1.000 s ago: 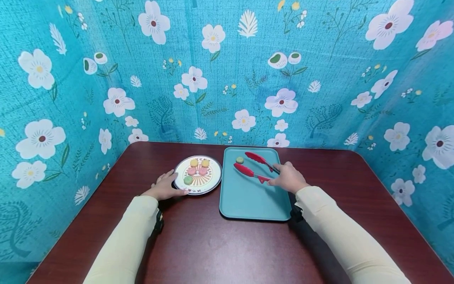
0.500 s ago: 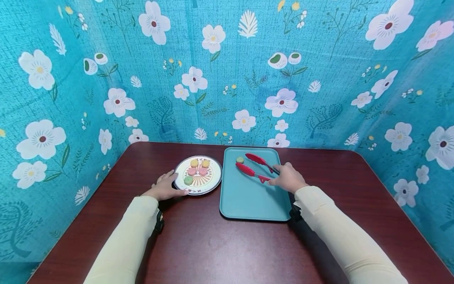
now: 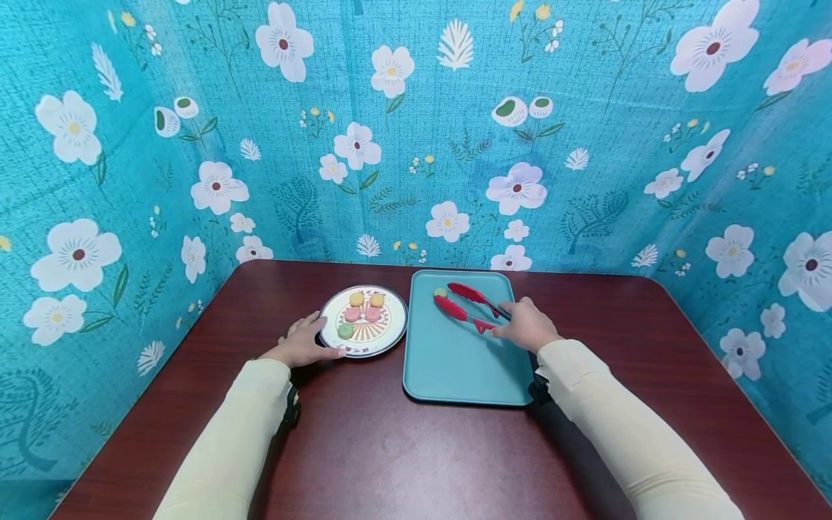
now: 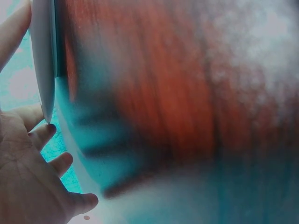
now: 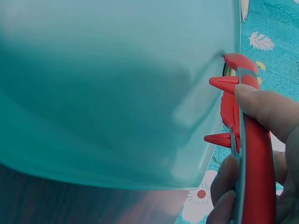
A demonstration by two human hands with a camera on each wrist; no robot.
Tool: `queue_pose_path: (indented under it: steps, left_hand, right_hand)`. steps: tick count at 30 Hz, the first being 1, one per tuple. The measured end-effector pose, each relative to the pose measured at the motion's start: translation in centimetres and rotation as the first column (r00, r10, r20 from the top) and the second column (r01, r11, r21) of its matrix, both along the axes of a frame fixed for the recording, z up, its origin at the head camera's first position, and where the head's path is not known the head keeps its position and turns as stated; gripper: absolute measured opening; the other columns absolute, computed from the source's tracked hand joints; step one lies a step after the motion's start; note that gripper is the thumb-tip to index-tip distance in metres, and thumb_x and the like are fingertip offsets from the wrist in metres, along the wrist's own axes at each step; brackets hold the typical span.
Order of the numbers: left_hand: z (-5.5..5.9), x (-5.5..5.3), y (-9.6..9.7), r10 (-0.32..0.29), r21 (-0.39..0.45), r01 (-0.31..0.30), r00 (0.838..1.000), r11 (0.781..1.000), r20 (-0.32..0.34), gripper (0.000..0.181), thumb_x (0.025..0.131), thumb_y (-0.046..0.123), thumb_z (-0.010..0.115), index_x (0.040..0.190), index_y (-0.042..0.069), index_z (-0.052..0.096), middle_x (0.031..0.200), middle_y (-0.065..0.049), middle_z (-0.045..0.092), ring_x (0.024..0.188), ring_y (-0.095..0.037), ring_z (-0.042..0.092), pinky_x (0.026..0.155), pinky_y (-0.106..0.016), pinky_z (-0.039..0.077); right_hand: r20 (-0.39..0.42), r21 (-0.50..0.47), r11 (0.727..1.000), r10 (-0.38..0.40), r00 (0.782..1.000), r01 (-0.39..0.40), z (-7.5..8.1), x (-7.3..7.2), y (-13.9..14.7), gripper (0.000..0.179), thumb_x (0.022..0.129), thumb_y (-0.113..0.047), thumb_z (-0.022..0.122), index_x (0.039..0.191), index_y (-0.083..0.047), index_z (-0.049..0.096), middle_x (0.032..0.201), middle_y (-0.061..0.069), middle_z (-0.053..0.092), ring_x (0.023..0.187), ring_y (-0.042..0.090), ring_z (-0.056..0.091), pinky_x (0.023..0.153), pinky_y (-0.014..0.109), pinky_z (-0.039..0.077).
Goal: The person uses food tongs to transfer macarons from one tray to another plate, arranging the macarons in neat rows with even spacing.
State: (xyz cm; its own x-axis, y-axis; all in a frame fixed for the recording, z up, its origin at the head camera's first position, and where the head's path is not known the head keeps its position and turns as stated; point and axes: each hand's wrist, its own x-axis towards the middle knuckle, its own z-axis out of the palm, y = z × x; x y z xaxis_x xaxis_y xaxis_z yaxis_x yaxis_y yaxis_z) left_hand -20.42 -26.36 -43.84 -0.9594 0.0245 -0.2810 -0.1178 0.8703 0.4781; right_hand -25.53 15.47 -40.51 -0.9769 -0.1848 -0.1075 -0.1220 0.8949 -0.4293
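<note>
My left hand rests at the near left rim of a white patterned plate, fingers spread, thumb at the front edge. On the plate sit two yellow macarons, two pink macarons and one green macaron. My right hand grips red-and-grey tongs, its thumb along one arm. The tongs' red tips stand apart over the far left part of the teal tray. Between them lies a yellow-green macaron, mostly hidden behind the tips in the right wrist view.
The dark red-brown table extends in front of the tray and to both sides. A blue flowered cloth hangs around the back and sides. Plate and tray stand side by side, almost touching.
The tongs' tips have drawn closer together, and the lower tip has come right up to the yellow-green macaron on the tray. My left hand and the plate have stayed put.
</note>
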Motion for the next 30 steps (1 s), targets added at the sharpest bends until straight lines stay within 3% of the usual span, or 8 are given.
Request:
queue_pose_path:
  steps: [30]
  left_hand:
    - [-0.25,-0.20,-0.18,0.005,0.000,-0.005,1.000,1.000,0.004,0.106,0.077,0.057,0.071,0.152,0.001,0.021,0.159,-0.023,0.011,0.142,-0.047,0.005,0.105,-0.074,0.008]
  right_hand:
    - [0.002,0.028,1.000,0.000,1.000,0.000,0.25,-0.12,-0.29,0.070,0.083,-0.031,0.076,0.142,-0.005,0.048,0.105,0.018,0.049,0.084,0.026,0.052,0.062,0.034,0.046]
